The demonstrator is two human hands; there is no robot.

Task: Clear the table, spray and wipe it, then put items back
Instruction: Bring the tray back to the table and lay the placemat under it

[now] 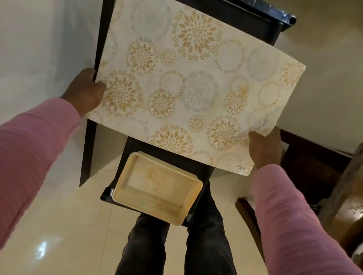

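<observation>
Two hands (86,90) (264,147), thumbs-over pinch on placemat (191,77)

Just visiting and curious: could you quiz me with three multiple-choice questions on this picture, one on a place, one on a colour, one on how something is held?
1. Where is the tray?
A) on the chair
B) on the floor
C) in a hand

2. What colour are the sleeves?
A) blue
B) pink
C) green

3. How is the placemat held?
A) by one hand
B) by both hands
C) by nobody

Answers:
1 A, it rests on the seat below the placemat.
2 B, both arms show pink.
3 B, the left hand and right hand grip opposite edges.
</observation>
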